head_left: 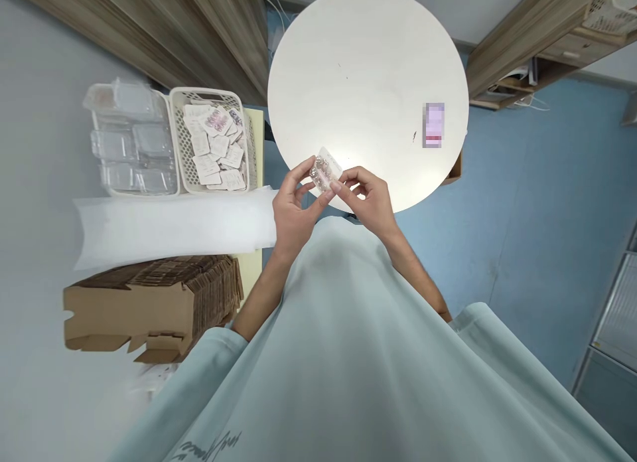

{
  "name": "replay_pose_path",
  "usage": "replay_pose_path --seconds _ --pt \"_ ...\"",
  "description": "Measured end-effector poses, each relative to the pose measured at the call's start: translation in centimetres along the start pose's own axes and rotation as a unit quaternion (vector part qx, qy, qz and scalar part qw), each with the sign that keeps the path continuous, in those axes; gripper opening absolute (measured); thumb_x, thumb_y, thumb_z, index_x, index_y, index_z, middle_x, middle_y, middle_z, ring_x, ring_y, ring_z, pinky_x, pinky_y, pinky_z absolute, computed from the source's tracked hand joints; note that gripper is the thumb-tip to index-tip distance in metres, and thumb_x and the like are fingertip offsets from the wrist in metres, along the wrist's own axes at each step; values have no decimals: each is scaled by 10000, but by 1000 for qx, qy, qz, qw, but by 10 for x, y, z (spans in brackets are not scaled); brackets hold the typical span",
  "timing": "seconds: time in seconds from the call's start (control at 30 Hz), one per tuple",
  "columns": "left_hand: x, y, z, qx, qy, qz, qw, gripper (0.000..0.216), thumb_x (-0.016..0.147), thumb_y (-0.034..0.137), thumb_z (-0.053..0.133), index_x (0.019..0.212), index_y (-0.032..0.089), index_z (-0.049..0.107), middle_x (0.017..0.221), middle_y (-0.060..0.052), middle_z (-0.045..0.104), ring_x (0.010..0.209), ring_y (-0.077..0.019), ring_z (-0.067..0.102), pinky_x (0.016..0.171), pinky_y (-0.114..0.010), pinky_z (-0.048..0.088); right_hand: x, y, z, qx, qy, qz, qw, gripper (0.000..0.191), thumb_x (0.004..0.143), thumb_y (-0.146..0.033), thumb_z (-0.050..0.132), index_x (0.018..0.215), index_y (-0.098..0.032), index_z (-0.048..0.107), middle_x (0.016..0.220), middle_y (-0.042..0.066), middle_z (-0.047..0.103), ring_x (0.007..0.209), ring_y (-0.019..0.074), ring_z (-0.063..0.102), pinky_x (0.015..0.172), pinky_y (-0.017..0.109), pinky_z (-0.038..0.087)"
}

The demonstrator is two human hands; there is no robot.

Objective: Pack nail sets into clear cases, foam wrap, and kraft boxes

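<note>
Over the near edge of the white round table [368,64], a small clear plastic pack [326,170] is held between both hands. Shiny bead-like bits and something pinkish show through it, along with a pale printed card; the exact contents are too small to tell. My left hand [296,206] grips the pack's left and lower edges between thumb and fingers. On the other side, my right hand [368,196] pinches the lower right edge with its thumb and bent fingers.
At the left stand a basket [251,156] of small printed cards and another basket of clear plastic boxes [134,140]. Nearer lie white sheets [174,226] and a stack of folded cardboard boxes [134,309]. A blurred-out purple rectangle [433,125] is on the table's right.
</note>
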State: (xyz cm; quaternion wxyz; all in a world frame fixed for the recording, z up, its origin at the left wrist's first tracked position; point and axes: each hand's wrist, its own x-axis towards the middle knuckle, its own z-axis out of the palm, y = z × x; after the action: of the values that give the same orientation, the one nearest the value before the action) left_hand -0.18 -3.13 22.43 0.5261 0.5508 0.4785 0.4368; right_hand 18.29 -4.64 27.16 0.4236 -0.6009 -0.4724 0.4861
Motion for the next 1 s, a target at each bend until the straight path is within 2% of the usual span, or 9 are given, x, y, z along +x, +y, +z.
replay_pose_path --seconds 0.17,0.27,0.4,0.6,0.77,0.87,1.0 --pt "-1 -5 6 15 5 -3 1000 735 968 715 887 1562 331 688 1628 -109 706 1552 -352 663 1263 -497 616 3 12 -12 5 20 16 1000 606 1002 -859 712 964 -255 734 975 16 741 908 179 679 776 322 563" --pt "0 -6 9 -1 19 -34 999 697 992 722 857 1534 311 703 1544 -120 752 1477 -335 719 1226 -490 642 6 20 -24 6 26 19 999 604 1017 -852 698 981 -251 750 980 24 749 924 183 685 783 318 563" --pt "-1 -2 19 -21 29 -97 995 729 939 749 893 1490 300 731 1471 -114 779 1401 -332 761 1171 -470 671 10 32 -41 6 14 24 1000 609 1005 -861 709 982 -255 767 989 27 768 916 184 692 754 310 563" --pt "-2 -1 38 -2 35 -159 987 619 924 644 928 1394 270 780 1401 -106 796 1303 -313 788 1156 -463 660 20 65 -62 1 -29 43 999 612 1002 -860 705 1006 -252 778 970 18 774 876 180 697 777 325 593" --pt "-2 -31 48 44 53 -210 975 545 936 505 886 1384 212 785 1346 -136 813 1189 -304 820 1128 -482 660 38 111 -64 6 -96 96 991 607 955 -843 755 942 -236 768 865 9 753 786 169 671 785 332 607" --pt "-3 -54 49 89 69 -252 961 479 930 408 850 1355 195 797 1354 -143 824 1159 -308 827 1131 -486 652 49 137 -54 15 -135 146 980 576 938 -804 782 917 -229 752 858 16 759 774 166 672 773 318 619" --pt "-1 -79 46 141 90 -280 945 392 921 278 788 1295 162 817 1365 -148 839 1109 -296 830 1107 -477 659 60 162 -34 -13 -163 196 967 466 981 -673 788 877 -224 727 877 32 791 761 164 695 777 308 629"
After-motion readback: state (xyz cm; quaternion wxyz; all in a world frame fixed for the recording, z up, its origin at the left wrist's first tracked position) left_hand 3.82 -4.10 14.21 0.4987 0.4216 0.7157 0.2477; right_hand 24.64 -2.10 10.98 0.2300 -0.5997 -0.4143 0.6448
